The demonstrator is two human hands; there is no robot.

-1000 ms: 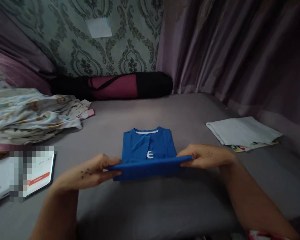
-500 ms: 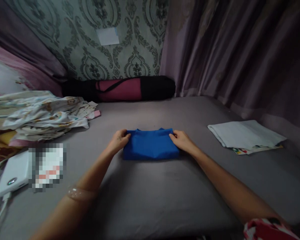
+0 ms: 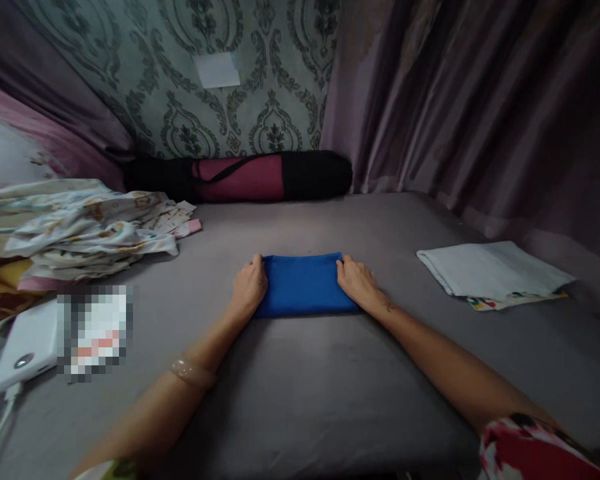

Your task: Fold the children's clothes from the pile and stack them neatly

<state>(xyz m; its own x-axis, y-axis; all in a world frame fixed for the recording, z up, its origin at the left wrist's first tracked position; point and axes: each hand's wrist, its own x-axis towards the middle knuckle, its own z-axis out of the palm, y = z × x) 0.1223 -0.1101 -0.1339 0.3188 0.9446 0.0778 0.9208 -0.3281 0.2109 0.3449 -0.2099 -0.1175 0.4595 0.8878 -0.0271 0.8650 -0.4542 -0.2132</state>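
While our left hand [image 3: 250, 283] and right hand [image 3: 359, 280] each grip one far corner, one folded blue cloth [image 3: 305, 287] lies between them on one smooth grey sheet [image 3: 300, 380]. We see one flat white box [image 3: 33, 347] and one messy printed cloth pile [image 3: 95, 227] left, one folded pale-grey cloth [image 3: 495, 270] right, and one long black-and-maroon bag [image 3: 243, 179] behind.

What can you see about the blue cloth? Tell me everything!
The blue cloth is plain and looks like soft, folded fabric. It makes a neat, wide rectangle resting on the grey surface, its upper side mostly smooth. The left hand holds its left end and the right hand its right, both near the far corners. No print shows.
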